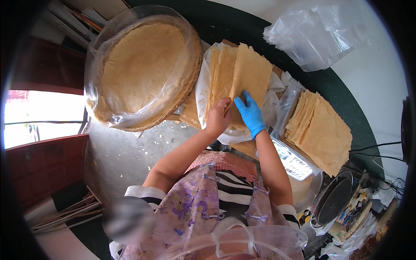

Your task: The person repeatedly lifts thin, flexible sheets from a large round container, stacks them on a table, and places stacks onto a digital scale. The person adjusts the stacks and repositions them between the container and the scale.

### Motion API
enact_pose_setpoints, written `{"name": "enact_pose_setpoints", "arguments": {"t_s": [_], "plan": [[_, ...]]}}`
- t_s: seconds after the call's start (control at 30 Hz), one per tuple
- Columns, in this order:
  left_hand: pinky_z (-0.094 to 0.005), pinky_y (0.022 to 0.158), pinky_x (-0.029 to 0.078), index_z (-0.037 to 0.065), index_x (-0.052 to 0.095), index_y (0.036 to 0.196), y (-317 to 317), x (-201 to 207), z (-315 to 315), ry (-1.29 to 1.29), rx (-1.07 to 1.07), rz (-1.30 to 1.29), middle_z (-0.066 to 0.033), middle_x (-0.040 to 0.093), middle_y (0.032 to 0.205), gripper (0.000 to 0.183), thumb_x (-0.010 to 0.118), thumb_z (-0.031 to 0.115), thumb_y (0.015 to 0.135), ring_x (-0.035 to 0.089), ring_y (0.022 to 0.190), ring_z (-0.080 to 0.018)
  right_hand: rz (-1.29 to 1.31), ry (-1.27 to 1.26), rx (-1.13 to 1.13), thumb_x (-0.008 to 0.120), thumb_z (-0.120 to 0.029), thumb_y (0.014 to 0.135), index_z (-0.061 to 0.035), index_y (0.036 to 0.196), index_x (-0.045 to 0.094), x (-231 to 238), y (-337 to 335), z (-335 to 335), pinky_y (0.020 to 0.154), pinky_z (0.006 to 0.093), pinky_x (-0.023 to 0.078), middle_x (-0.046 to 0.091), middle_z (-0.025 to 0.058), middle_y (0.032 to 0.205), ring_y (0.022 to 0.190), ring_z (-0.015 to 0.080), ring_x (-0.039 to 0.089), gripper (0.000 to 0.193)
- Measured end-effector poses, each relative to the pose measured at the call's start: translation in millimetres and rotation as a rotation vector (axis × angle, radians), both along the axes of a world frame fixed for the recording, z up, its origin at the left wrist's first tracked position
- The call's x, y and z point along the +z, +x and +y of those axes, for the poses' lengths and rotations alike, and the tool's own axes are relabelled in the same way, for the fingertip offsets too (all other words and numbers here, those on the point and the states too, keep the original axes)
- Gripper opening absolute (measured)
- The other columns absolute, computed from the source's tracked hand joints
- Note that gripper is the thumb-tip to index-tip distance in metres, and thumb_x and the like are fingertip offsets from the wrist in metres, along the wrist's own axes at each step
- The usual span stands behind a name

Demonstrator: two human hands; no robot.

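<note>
My left hand (pixel 219 115) is bare, its fingers pinched at the near edge of a thin, tan folded flatbread (pixel 253 69). My right hand (pixel 250 113), in a blue glove, rests on that same flatbread with thumb and fingers apart. Underneath and to its left lies a stack of folded flatbreads (pixel 220 73), on a white cloth (pixel 202 86) over a wooden board (pixel 190 113). Just right of my hands, another pile of folded flatbreads (pixel 320 130) sits on a digital scale (pixel 291 159) with a lit panel of keys.
A large round stack of flatbreads (pixel 143 69), partly wrapped in clear plastic, stands at the left. Clear plastic bags (pixel 312 39) lie at the far right. A dark round pan (pixel 334 201), cables (pixel 377 151) and clutter fill the lower right. Wooden sticks (pixel 71 212) lie lower left.
</note>
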State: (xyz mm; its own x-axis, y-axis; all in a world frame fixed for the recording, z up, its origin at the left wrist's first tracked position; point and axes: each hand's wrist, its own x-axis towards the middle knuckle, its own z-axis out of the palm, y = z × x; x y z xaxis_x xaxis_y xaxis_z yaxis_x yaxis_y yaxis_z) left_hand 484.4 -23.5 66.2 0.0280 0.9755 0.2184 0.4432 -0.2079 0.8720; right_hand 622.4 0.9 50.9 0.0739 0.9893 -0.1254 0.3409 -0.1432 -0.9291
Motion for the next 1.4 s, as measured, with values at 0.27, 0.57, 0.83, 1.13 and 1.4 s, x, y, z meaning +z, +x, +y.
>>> {"name": "enact_pose_setpoints", "arguments": {"t_s": [0.27, 0.57, 0.83, 1.13, 1.4], "plan": [[-0.0405, 0.078, 0.049, -0.001, 0.059, 0.098, 36, 41, -28, 0.297, -0.386, -0.019, -0.0192, 0.061, 0.104, 0.028, 0.065, -0.003, 0.072, 0.059, 0.092, -0.0359, 0.162, -0.236, -0.312, 0.065, -0.028, 0.083, 0.0055, 0.108, 0.059, 81, 22, -8, 0.069, 0.0313, 0.049, 0.066, 0.0116, 0.089, 0.077, 0.0169, 0.062, 0.043], [-0.0351, 0.103, 0.034, 0.000, 0.028, 0.138, 8, 54, 24, -0.559, -0.443, -0.710, -0.0153, 0.045, 0.132, 0.087, 0.069, 0.046, 0.078, 0.043, 0.122, -0.0230, 0.599, -0.130, -0.253, 0.067, -0.020, 0.082, 0.0037, 0.118, 0.055, 142, 77, -87, 0.084, 0.0313, 0.048, 0.062, 0.0104, 0.108, 0.095, 0.0170, 0.059, 0.045], [-0.0297, 0.091, 0.043, -0.001, 0.042, 0.127, 32, 73, 12, -0.600, -0.524, -0.760, -0.0097, 0.058, 0.114, 0.055, 0.069, 0.013, 0.081, 0.054, 0.105, -0.0152, 0.307, -0.054, -0.441, 0.055, -0.037, 0.091, 0.0011, 0.108, 0.057, 169, 96, -116, 0.072, 0.0300, 0.045, 0.062, 0.0065, 0.091, 0.082, 0.0149, 0.055, 0.042], [-0.0295, 0.078, 0.053, 0.002, 0.059, 0.109, 38, 92, 1, -0.579, -0.505, -0.898, -0.0071, 0.067, 0.094, 0.043, 0.075, -0.002, 0.069, 0.064, 0.085, -0.0167, 0.191, 0.011, -0.535, 0.056, -0.033, 0.091, 0.0003, 0.112, 0.056, 213, 117, -145, 0.075, 0.0311, 0.044, 0.059, 0.0075, 0.093, 0.087, 0.0171, 0.054, 0.039], [-0.0344, 0.095, 0.044, 0.003, 0.045, 0.127, -20, 74, 77, -0.449, -0.347, -1.054, -0.0087, 0.058, 0.118, 0.059, 0.069, 0.004, 0.074, 0.055, 0.108, -0.0211, 1.019, 0.568, -0.960, 0.061, -0.022, 0.088, -0.0055, 0.130, 0.044, 156, 189, -153, 0.094, 0.0388, 0.045, 0.052, 0.0122, 0.125, 0.113, 0.0246, 0.052, 0.048]]}}
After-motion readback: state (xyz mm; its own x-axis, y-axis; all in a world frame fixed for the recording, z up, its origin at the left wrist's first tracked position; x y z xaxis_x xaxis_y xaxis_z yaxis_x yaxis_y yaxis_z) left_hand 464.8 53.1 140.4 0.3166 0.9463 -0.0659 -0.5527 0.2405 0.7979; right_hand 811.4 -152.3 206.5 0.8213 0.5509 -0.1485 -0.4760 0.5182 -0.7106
